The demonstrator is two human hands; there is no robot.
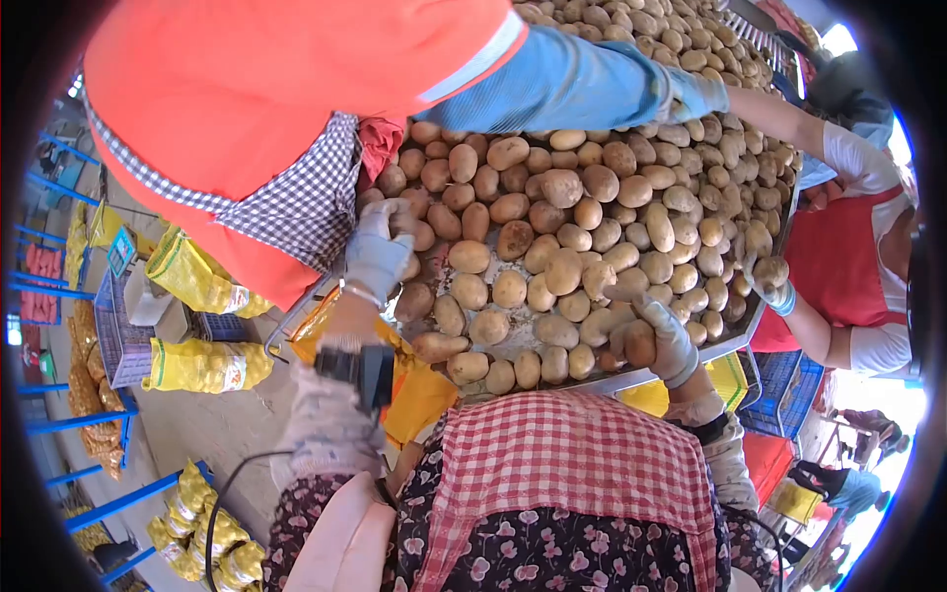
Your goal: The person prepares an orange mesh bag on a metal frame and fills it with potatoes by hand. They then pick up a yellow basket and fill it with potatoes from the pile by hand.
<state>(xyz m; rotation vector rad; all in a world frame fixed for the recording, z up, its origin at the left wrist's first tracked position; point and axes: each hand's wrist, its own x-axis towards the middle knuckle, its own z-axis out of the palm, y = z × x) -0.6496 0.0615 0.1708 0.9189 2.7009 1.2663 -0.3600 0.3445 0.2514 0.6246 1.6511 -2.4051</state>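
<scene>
My right hand (667, 343), in a pale work glove, is closed around a potato (639, 345) near the front edge of the sorting table (706, 351). My left hand (379, 252), also gloved, hangs at the table's left edge with its fingers curled. Whatever lies inside those fingers, if anything, is hidden. Many loose brown potatoes (562, 271) cover the table, some with dark soil on them. Bare patches of the wet metal surface show between the potatoes near my hands.
A co-worker in an orange top (266, 109) leans in from the left, blue sleeve (582, 84) stretched across the potatoes. Opposite, a person in a red apron (834, 261) reaches in with a gloved hand (774, 286). Yellow mesh sacks (212, 365) and blue crates (789, 390) stand around.
</scene>
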